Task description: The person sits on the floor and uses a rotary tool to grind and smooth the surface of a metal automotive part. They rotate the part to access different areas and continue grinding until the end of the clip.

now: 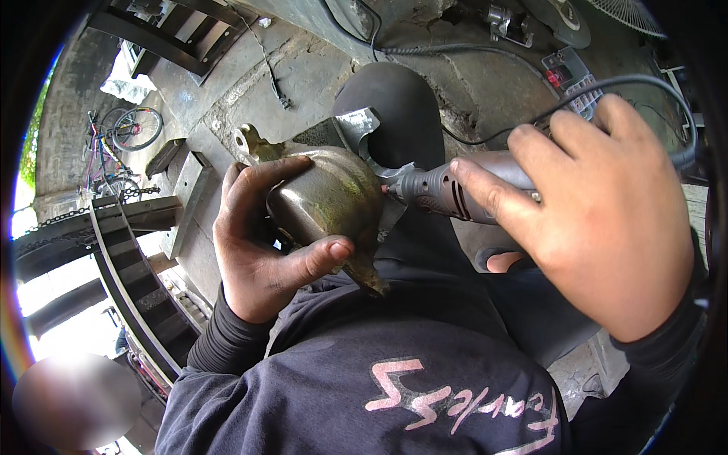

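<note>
My left hand (262,235) grips a rounded, brass-coloured metal casting (330,199) with a lug and hole at its far end, held above my lap. My right hand (599,220) is wrapped around a grey corded rotary grinder (447,189) that points left. The grinder's tip touches the right side of the casting, beside a bent piece of grey sheet metal (356,125). My raised knee in dark trousers (398,98) lies behind the casting. The grinder's black cable (607,83) arcs over my right hand.
Cracked concrete floor (303,68) lies beyond my knee, with a metal bracket (186,189) and black cables on it. A bicycle (125,136) stands far left near a dark metal frame (129,265). A small red and grey device (569,76) sits at upper right.
</note>
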A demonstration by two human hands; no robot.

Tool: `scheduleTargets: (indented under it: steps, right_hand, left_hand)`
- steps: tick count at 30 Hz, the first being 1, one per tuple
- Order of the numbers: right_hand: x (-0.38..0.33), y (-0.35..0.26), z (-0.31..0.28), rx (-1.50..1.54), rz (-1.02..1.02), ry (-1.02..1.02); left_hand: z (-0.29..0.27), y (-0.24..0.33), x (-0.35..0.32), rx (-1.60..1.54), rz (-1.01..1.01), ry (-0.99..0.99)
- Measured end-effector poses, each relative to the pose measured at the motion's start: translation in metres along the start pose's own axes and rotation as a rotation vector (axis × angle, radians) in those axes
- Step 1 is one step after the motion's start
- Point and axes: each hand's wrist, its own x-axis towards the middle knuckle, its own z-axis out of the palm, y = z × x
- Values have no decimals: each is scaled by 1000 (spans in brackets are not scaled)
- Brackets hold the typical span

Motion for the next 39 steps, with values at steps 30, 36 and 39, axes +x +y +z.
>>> scheduleTargets:
  steps: [30,36,39]
  right_hand:
    - [24,-8,-11,21,-74,-136]
    - [25,-3,-12,26,-86,-152]
    - [25,1,-14,26,-85,-149]
  left_hand:
    - [-29,3,51,310,307,-321]
    - [-27,3,52,270,287,-307]
    - [-29,2,51,280,279,-320]
